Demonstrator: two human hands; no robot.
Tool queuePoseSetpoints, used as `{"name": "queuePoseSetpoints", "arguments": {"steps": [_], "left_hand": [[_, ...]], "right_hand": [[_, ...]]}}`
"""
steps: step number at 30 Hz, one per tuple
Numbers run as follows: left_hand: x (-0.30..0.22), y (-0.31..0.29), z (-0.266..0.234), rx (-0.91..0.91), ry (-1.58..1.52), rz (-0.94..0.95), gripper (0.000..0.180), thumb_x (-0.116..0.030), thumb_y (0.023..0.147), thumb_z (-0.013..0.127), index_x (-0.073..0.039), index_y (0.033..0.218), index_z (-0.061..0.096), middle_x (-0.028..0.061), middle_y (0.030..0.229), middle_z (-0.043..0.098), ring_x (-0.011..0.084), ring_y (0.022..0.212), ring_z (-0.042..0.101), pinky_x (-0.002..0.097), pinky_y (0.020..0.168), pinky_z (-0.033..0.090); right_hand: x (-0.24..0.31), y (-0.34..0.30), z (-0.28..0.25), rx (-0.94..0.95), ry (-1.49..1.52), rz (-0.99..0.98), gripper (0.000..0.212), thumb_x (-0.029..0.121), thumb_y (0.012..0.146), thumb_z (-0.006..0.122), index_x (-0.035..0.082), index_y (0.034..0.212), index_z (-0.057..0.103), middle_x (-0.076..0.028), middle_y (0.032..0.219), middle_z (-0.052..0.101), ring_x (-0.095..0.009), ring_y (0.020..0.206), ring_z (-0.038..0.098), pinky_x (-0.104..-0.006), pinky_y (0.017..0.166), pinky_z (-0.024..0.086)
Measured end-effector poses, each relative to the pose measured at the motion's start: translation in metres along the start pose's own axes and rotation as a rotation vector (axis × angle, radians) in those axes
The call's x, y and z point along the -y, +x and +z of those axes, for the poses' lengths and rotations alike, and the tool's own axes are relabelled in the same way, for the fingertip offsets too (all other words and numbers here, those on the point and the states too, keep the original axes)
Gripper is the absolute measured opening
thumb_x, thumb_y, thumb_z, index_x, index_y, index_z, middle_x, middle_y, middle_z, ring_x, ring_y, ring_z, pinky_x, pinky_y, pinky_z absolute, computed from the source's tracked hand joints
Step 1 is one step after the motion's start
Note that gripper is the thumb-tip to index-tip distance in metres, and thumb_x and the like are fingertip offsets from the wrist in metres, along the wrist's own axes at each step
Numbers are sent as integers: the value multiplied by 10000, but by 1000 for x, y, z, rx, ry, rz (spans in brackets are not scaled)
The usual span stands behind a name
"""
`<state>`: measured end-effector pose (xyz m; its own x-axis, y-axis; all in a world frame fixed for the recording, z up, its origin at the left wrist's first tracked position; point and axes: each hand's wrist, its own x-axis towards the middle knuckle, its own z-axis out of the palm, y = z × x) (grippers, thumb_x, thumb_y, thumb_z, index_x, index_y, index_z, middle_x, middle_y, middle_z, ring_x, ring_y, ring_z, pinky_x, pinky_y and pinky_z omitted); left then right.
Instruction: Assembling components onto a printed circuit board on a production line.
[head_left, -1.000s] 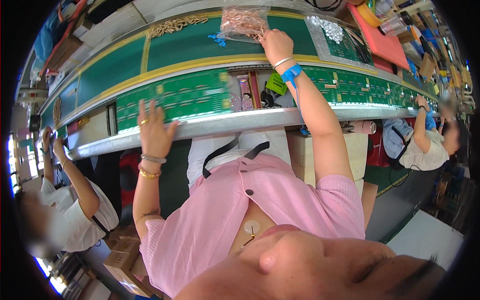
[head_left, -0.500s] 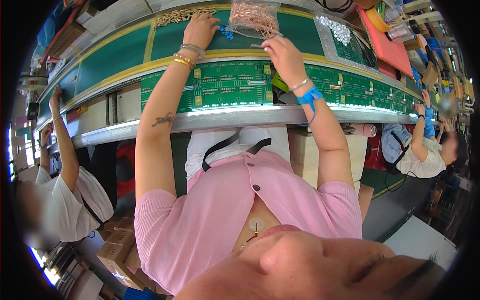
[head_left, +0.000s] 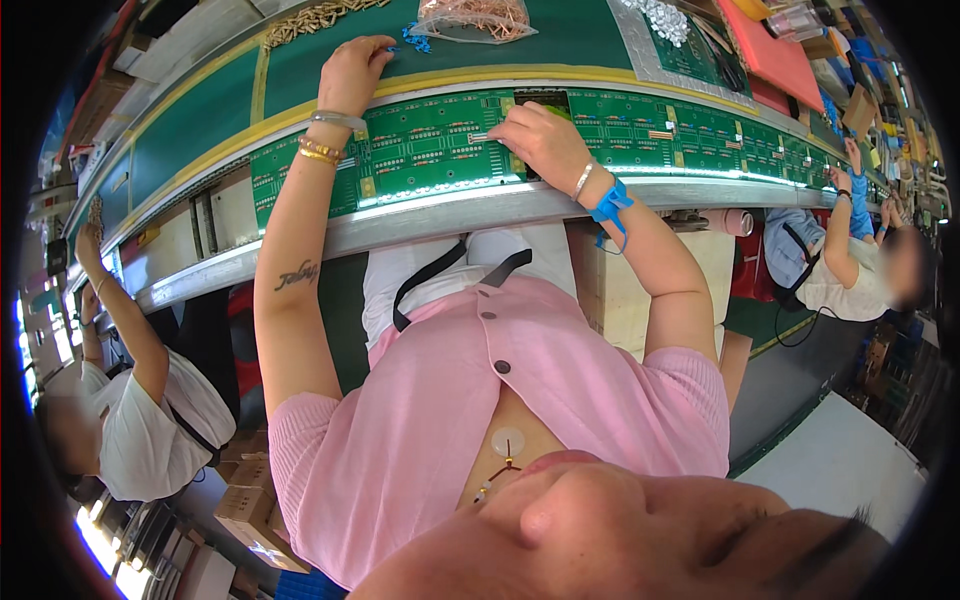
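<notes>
My left hand (head_left: 352, 72) is over the green work surface, its fingertips pinched at a small blue component (head_left: 392, 48) beside a little pile of blue components (head_left: 415, 40). My right hand (head_left: 537, 142) is lowered onto a long green circuit board (head_left: 420, 140), thumb and fingers closed together at the end of a pale strip-shaped spot on it. What those fingers hold is hidden. Rows of small parts cover the board, which lies along a metal rail (head_left: 400, 208) in front of me.
Brass-coloured pins (head_left: 320, 20) and a clear bag of copper-coloured parts (head_left: 475, 20) lie at the back. White pieces (head_left: 655, 20) and a red-pink panel (head_left: 770, 45) are at the far right. More boards (head_left: 740, 150) run rightward. Other people sit at both sides.
My right hand has come down from above the board's back edge, where it held a thin grey strip, onto the board. My left hand has drawn slightly away from the back piles.
</notes>
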<state>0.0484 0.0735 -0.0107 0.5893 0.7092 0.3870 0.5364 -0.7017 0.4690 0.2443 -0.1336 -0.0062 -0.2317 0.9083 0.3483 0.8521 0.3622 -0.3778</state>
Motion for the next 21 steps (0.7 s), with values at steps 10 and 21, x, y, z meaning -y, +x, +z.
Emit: {"name": "queuePoseSetpoints", "arguments": {"steps": [10,21], "left_hand": [[-10,-16,-5,8,-98,-115,130,-158,796,619,-97,894,680,79,830,661,219,733,631,300,673,494],[-15,-16,-13,76,-362,-269,168,-88,789,651,-19,941,669,55,810,680,97,747,639,221,673,492]], "right_hand": [[-3,-1,0,77,-137,-120,183,77,720,543,96,882,626,-23,862,536,-202,861,528,-300,693,487],[13,-16,-12,9,-286,-33,383,7,691,522,125,1040,627,-71,1096,552,-249,980,519,-329,822,458]]}}
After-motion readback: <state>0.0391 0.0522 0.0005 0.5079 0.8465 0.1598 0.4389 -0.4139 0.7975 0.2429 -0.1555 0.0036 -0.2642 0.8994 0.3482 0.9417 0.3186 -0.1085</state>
